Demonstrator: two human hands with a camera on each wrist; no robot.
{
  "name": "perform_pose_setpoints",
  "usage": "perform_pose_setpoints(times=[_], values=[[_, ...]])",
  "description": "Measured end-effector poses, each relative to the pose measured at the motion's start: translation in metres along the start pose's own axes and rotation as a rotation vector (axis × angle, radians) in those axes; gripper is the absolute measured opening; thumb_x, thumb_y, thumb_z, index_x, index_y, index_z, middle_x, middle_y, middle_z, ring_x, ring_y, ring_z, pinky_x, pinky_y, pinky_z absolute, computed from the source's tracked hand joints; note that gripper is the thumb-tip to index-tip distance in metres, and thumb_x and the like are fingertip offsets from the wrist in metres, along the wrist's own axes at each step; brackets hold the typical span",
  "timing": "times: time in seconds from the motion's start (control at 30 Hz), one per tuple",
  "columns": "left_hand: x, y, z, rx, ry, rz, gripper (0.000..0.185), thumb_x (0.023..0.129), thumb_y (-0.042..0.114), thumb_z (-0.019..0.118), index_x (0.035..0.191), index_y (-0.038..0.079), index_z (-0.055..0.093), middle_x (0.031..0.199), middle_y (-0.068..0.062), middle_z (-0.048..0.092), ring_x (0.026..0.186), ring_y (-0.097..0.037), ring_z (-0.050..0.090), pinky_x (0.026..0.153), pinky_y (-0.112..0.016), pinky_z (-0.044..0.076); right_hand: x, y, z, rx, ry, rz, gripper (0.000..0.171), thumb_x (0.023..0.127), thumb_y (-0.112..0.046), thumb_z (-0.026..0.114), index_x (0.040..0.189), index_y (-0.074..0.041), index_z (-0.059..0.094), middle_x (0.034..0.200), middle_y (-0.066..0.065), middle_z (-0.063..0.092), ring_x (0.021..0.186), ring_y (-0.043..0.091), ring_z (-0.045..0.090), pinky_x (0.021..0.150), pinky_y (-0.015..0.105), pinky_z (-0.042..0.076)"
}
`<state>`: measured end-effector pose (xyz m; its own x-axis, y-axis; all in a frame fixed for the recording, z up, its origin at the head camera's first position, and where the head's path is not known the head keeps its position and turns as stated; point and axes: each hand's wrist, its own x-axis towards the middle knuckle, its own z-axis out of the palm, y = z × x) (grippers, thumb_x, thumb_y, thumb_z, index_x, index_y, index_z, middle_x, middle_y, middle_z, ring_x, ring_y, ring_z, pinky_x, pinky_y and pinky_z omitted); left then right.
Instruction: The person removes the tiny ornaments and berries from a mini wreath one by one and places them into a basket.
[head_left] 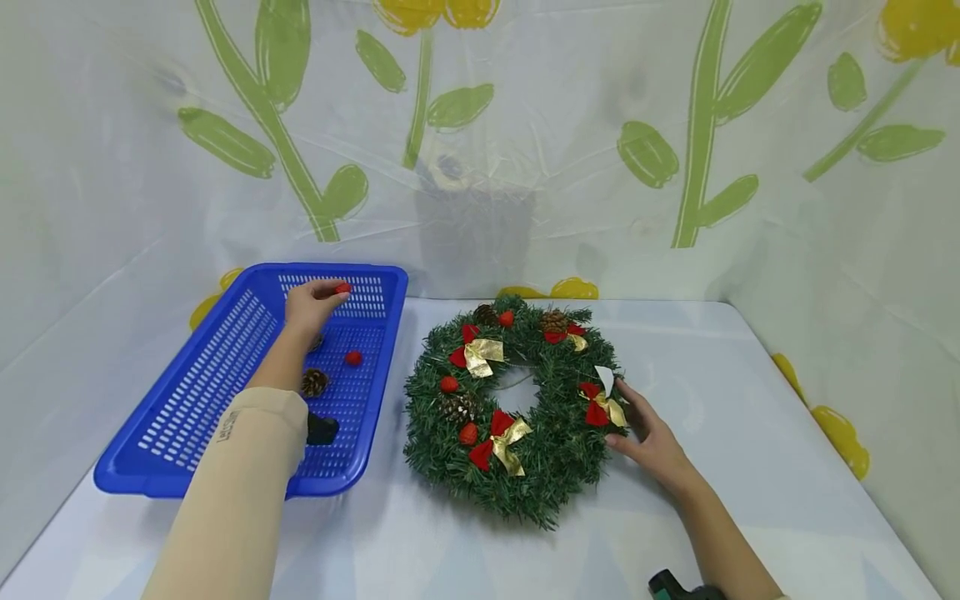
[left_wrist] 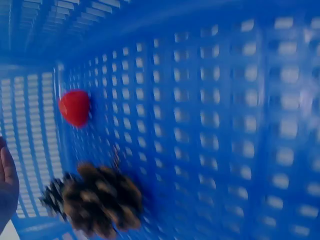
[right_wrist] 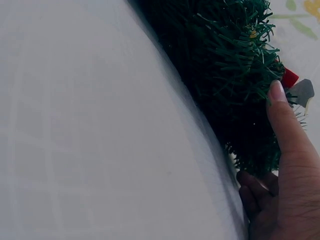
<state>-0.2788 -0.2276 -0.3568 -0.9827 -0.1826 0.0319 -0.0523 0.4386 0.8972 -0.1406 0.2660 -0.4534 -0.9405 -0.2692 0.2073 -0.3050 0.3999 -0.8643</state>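
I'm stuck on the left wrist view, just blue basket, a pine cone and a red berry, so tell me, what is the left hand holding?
Observer: The left hand pinches a small red berry over the blue basket's far end.
Operator: And the right hand?
Observer: The right hand rests against the outer right edge of a green wreath on the table.
Operator: Anything on the wreath?
Observer: Red-and-gold bows, pine cones and red berries decorate it.

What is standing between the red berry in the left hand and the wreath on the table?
Only the blue basket's right wall lies between. The left hand pinches the red berry above the basket; the wreath lies right of it, the right hand touching its edge.
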Motion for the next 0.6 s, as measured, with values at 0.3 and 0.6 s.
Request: perform_pose_setpoints(times=[0.3,0.6], values=[[0.003,-0.022,-0.003,0.039,-0.029,-0.042,0.043,0.095,0.015,0.057,0.133,-0.006,0.05,0.131,-0.027,0.051,0.117,-0.034,0.05,0.087,-0.027,0.044,-0.002,0.002,0.001,-0.009,0.002,0.02,0.081,0.086,-0.005,0.066,0.152,-0.013,0.02,0.153,0.024,0.019,0.125,-0.005,0.036,0.097,0.002,0.025],[0.004,-0.026,0.003,0.132,-0.183,-0.014,0.041,0.095,0.012,0.057,0.129,-0.009,0.051,0.13,-0.031,0.05,0.12,-0.04,0.047,0.105,-0.046,0.037,-0.002,0.004,-0.001,-0.017,-0.004,0.021,0.081,0.086,-0.004,0.066,0.152,-0.014,0.019,0.154,0.024,0.016,0.135,0.049,0.021,0.096,0.0,0.024]])
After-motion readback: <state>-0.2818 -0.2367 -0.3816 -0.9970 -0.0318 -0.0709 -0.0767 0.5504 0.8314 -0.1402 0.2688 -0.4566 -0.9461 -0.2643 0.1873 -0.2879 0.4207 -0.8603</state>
